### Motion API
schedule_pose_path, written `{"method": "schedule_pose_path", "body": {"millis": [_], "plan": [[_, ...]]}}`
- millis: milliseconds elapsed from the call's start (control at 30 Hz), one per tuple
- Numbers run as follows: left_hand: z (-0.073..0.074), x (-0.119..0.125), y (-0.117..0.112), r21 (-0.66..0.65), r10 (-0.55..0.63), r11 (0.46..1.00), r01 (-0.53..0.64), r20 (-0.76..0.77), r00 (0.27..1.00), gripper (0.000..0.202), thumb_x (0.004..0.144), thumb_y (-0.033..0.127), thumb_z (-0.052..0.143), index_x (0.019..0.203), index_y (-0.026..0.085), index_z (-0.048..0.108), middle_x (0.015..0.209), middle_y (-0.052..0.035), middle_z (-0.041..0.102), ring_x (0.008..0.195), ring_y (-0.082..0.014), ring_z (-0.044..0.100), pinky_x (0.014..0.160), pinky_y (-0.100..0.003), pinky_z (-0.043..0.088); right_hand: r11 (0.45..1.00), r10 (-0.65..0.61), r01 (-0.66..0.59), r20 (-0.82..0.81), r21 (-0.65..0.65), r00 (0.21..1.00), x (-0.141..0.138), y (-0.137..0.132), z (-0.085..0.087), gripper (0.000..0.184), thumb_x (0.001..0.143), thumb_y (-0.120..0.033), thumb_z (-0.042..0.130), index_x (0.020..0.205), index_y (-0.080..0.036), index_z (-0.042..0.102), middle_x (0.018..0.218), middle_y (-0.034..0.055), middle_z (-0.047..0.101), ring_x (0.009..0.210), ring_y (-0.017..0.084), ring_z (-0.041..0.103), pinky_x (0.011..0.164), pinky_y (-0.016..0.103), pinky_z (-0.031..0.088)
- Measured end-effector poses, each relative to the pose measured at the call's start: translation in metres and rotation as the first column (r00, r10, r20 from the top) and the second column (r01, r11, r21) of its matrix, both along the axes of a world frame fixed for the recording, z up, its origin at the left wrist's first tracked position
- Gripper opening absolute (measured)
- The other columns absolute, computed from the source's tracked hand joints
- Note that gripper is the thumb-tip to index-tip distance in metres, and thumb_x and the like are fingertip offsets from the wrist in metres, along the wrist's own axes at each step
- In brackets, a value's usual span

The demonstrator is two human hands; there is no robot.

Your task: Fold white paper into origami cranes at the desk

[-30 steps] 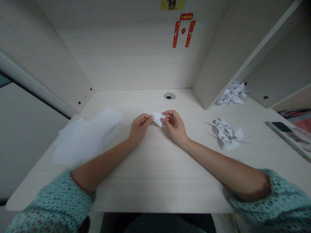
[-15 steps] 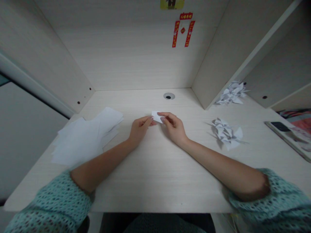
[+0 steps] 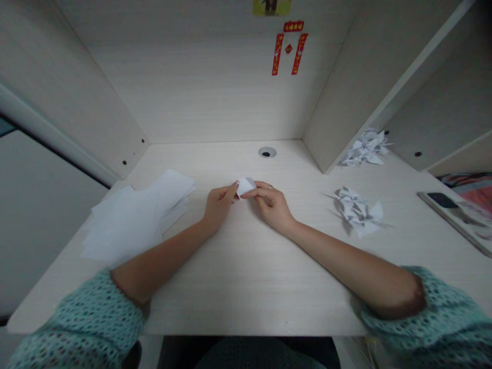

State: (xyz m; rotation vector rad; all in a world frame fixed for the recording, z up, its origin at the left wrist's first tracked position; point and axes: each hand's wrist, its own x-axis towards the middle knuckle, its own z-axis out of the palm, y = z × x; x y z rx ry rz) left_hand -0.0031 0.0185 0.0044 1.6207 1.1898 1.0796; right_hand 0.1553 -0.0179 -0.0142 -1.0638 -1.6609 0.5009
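A small folded piece of white paper [image 3: 246, 185] is held just above the desk, between my two hands. My left hand [image 3: 221, 202] pinches its left edge between thumb and fingers. On the other side, my right hand [image 3: 272, 205] grips the paper with its fingers closed at the right and lower edge. One flap of the paper stands up at an angle, and its underside is hidden. To the left lies a stack of loose white paper sheets [image 3: 130, 220]. A pile of folded paper pieces [image 3: 358, 211] sits right of my right hand.
Another heap of folded papers [image 3: 367, 147] lies behind the upright partition [image 3: 338, 123]. At the far right is a flat pad or book [image 3: 469, 225] with a dark phone-like object on it. A round cable hole [image 3: 267, 152] is near the back wall.
The small paper has been turned and a flap of it now stands up. My right fingers have shifted left along its lower edge; my left hand has barely moved.
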Motion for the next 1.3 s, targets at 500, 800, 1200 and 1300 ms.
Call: {"method": "schedule_pose_path", "body": {"millis": [500,800,1200,1300], "plan": [[-0.0005,-0.0012,0.002,-0.051,-0.069,0.996,0.075,0.112,0.991,0.048,0.083,0.058,0.047,0.077,0.016,0.07,0.078,-0.0072,0.072,0.075,-0.0176,0.063,0.059,-0.025,0.046,0.973,-0.229,0.23,-0.038,0.022,0.973,-0.0025,-0.006,0.0079,0.012,0.082,-0.031,0.064,0.088,-0.028,0.074,0.093,0.0037,0.072,0.089,0.019,0.065,0.074,0.033,0.051],[-0.0029,-0.0023,0.0017,-0.005,-0.132,0.991,0.135,0.154,0.979,0.045,0.077,0.046,0.063,0.114,0.02,0.057,0.106,-0.0074,0.068,0.097,-0.0181,0.063,0.077,-0.027,0.047,0.959,-0.216,0.138,-0.319,-0.248,0.923,-0.0047,0.0014,0.005,0.022,0.073,-0.042,0.07,0.078,-0.02,0.073,0.078,0.0047,0.073,0.067,0.017,0.064,0.065,0.032,0.051],[-0.0025,-0.0015,-0.0016,0.042,-0.174,0.985,0.169,0.164,0.971,0.063,0.07,0.034,0.073,0.128,0.022,0.052,0.098,-0.0056,0.071,0.091,-0.0175,0.064,0.076,-0.026,0.046,0.972,-0.162,0.108,-0.264,-0.207,0.951,-0.0044,0.0014,0.004,0.023,0.068,-0.042,0.075,0.068,-0.02,0.069,0.076,0.0038,0.065,0.066,0.014,0.057,0.056,0.026,0.042],[-0.0027,-0.0014,-0.0005,0.045,-0.16,0.987,0.155,0.156,0.975,0.058,0.07,0.034,0.073,0.124,0.022,0.056,0.097,-0.0051,0.07,0.088,-0.0165,0.063,0.074,-0.025,0.046,0.974,-0.163,0.117,-0.24,-0.196,0.957,-0.0038,0.0015,0.0038,0.022,0.068,-0.042,0.074,0.068,-0.02,0.069,0.073,0.0027,0.062,0.064,0.013,0.054,0.054,0.026,0.04]]}}
